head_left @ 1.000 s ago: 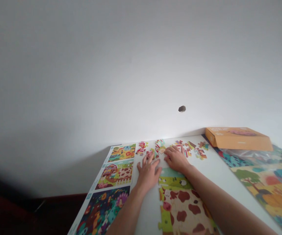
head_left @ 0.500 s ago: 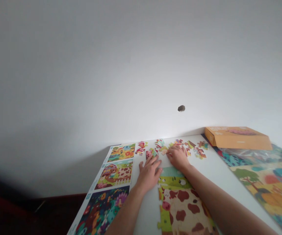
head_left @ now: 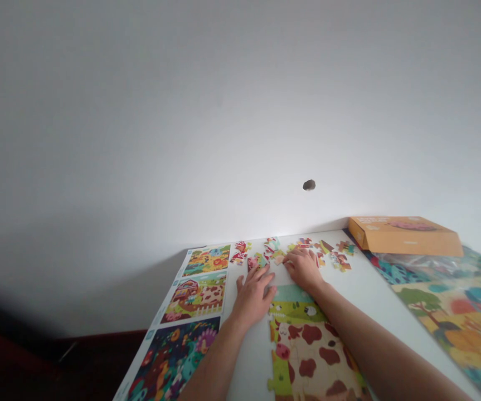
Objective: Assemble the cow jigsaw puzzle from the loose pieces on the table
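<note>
My left hand [head_left: 253,294] lies flat on the white table [head_left: 361,281] with its fingers spread, just left of a partly built cow puzzle [head_left: 307,351]. My right hand [head_left: 305,268] rests palm down above the puzzle's top edge, fingers curled over loose pieces; what it holds, if anything, is hidden. Several loose puzzle pieces [head_left: 332,255] lie scattered beyond both hands near the wall.
A reference sheet [head_left: 198,298] with three small pictures lies along the table's left edge. An orange box [head_left: 405,235] stands at the back right. A large finished puzzle [head_left: 449,301] covers the right side. The wall has a small dark mark [head_left: 309,185].
Both hands have shifted slightly to the right among the loose pieces. The view has barely moved.
</note>
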`<state>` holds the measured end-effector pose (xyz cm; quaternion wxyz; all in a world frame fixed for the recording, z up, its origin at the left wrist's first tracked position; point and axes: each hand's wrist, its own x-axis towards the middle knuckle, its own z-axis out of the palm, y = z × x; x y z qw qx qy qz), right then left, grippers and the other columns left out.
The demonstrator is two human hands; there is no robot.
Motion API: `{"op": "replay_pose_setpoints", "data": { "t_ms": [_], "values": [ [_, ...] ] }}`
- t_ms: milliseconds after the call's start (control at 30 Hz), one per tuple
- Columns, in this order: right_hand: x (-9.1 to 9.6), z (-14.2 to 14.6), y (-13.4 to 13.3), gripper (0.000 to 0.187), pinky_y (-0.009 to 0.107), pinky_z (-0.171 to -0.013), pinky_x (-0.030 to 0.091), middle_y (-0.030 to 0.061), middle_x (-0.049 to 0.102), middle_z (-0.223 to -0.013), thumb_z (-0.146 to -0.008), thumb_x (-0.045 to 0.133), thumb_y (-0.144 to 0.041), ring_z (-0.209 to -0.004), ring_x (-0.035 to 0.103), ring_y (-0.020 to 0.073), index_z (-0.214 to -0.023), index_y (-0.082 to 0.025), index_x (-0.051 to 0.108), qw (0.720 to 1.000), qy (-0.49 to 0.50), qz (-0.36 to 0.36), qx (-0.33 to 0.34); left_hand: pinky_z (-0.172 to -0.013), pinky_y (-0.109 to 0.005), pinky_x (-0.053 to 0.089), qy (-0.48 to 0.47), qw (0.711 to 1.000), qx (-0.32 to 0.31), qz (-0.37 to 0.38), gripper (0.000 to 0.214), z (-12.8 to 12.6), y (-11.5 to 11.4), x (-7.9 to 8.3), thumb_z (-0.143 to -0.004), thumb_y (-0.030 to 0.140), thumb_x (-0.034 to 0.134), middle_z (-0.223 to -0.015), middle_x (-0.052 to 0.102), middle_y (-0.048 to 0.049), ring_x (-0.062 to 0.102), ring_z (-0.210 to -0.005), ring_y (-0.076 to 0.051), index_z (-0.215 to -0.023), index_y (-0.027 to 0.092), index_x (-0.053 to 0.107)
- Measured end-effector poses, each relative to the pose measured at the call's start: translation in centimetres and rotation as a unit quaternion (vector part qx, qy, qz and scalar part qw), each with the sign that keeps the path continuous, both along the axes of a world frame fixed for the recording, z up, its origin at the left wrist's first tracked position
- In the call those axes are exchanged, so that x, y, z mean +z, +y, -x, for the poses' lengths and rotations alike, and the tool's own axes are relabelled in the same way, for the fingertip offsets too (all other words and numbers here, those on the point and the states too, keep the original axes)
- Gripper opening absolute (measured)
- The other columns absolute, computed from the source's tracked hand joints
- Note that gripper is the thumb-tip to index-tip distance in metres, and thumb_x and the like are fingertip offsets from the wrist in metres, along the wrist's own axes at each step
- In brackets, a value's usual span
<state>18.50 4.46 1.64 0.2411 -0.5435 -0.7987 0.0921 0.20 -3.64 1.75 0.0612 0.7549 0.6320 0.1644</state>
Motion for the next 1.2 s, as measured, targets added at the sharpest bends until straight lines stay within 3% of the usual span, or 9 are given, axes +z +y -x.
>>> {"op": "replay_pose_setpoints", "data": {
  "t_ms": [100,267,367,467,567,667,867,1067,1200],
  "values": [
    [0.03,-0.03,0.01,0.022,0.044,-0.102,0.028,0.0041,0.07,-0.111,-0.091,0.052,-0.024,-0.112,0.052,0.0249,-0.096,-0.026,0.074,1.0,-0.001,0.0,0.001,-0.115,-0.057,0.028,0.0,1.0,0.0,0.0,0.037,-0.01,0.04,0.0,-0.093,0.033,0.053,-0.151,0.048,-0.0025,0.033,-0.145,-0.027,-0.129,0.034,0.062],
    [0.07,0.04,-0.1,0.029,0.053,-0.109,0.022,0.0017,0.06,-0.136,-0.092,0.052,-0.029,-0.129,0.042,0.028,-0.116,-0.032,0.068,0.999,-0.005,0.006,0.042,-0.114,-0.057,0.028,-0.004,1.0,0.0,-0.003,0.037,0.1,0.06,-0.18,-0.093,0.033,0.053,-0.15,0.049,-0.0026,0.033,-0.145,-0.027,-0.128,0.033,0.062],
    [0.18,0.08,-0.25,0.026,0.058,-0.109,0.018,0.0023,0.065,-0.127,-0.093,0.05,-0.031,-0.128,0.042,0.0293,-0.109,-0.032,0.07,0.998,-0.011,0.012,0.057,-0.113,-0.057,0.029,-0.009,1.0,0.008,-0.015,0.039,0.11,0.04,-0.29,-0.091,0.033,0.054,-0.148,0.051,-0.0035,0.036,-0.143,-0.027,-0.129,0.032,0.06],
    [0.3,0.03,-0.31,0.024,0.054,-0.108,0.02,0.0045,0.07,-0.115,-0.094,0.05,-0.029,-0.12,0.047,0.0278,-0.1,-0.028,0.073,1.0,-0.012,-0.003,0.027,-0.111,-0.057,0.031,-0.011,0.998,0.052,-0.044,0.037,0.06,0.14,-0.33,-0.09,0.031,0.056,-0.143,0.056,-0.0043,0.04,-0.139,-0.027,-0.127,0.031,0.061],
    [0.28,-0.07,-0.24,0.024,0.048,-0.106,0.024,0.0061,0.067,-0.122,-0.093,0.052,-0.03,-0.12,0.046,0.0272,-0.105,-0.027,0.073,1.0,-0.01,-0.012,0.005,-0.111,-0.058,0.03,-0.008,0.99,0.119,-0.072,0.034,0.12,0.39,-0.39,-0.09,0.03,0.056,-0.14,0.058,-0.0055,0.041,-0.138,-0.029,-0.122,0.029,0.065],
    [0.14,-0.12,-0.13,0.025,0.05,-0.105,0.024,0.0062,0.064,-0.127,-0.091,0.056,-0.037,-0.121,0.045,0.0289,-0.108,-0.028,0.072,1.0,-0.006,-0.006,0.007,-0.109,-0.062,0.031,-0.003,0.986,0.155,-0.069,0.032,0.26,0.61,-0.43,-0.088,0.031,0.056,-0.141,0.057,-0.0062,0.038,-0.14,-0.032,-0.118,0.028,0.068],
    [-0.24,-0.12,0.13,0.021,0.049,-0.103,0.024,0.0055,0.069,-0.117,-0.089,0.06,-0.039,-0.118,0.047,0.0286,-0.099,-0.026,0.073,1.0,0.005,0.001,0.016,-0.107,-0.064,0.032,0.006,0.987,0.155,-0.05,0.035,0.18,0.54,-0.11,-0.087,0.032,0.056,-0.145,0.053,-0.0064,0.039,-0.138,-0.034,-0.121,0.028,0.067],
    [-0.17,-0.01,-0.07,0.025,0.046,-0.102,0.025,0.0068,0.068,-0.115,-0.088,0.058,-0.034,-0.117,0.047,0.0287,-0.108,-0.025,0.071,1.0,0.006,-0.007,0.006,-0.109,-0.062,0.032,0.005,0.987,0.155,-0.048,0.036,0.12,0.39,-0.08,-0.087,0.033,0.057,-0.148,0.05,-0.0066,0.039,-0.138,-0.033,-0.122,0.029,0.067],
    [-0.29,0.03,-0.12,0.033,0.047,-0.101,0.025,0.0103,0.065,-0.115,-0.085,0.061,-0.042,-0.113,0.048,0.0303,-0.111,-0.024,0.069,0.999,-0.015,-0.027,-0.031,-0.109,-0.06,0.032,0.003,0.986,0.16,-0.05,0.037,0.11,0.31,-0.11,-0.087,0.034,0.058,-0.148,0.05,-0.008,0.04,-0.137,-0.033,-0.122,0.029,0.067]
  ]
}}
